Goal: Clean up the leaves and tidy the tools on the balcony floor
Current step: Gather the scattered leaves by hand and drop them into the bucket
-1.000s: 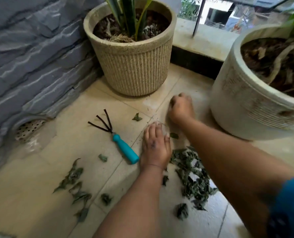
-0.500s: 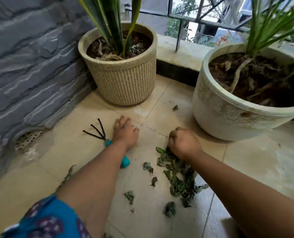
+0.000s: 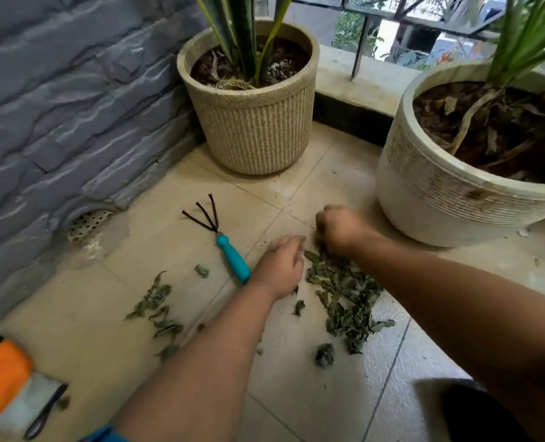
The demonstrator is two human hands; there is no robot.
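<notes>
My right hand (image 3: 338, 229) is curled into a fist at the far end of the leaf pile (image 3: 344, 298), knuckles up, fingers dug into the leaves; I can't tell whether it has any pinched. My left hand (image 3: 279, 269) lies palm down just beside it, fingers blurred and loosely bent on the tile at the pile's left edge. I can't tell whether it holds anything. The rake (image 3: 223, 244) with the teal handle lies just left of that hand, prongs pointing away from me. More leaves (image 3: 156, 307) lie scattered nearer the stone wall (image 3: 73, 106). A tan ribbed pot (image 3: 258, 132) stands in the corner, a white pot (image 3: 440, 193) close on the right. An orange cloth (image 3: 0, 378) sits at lower left.
</notes>
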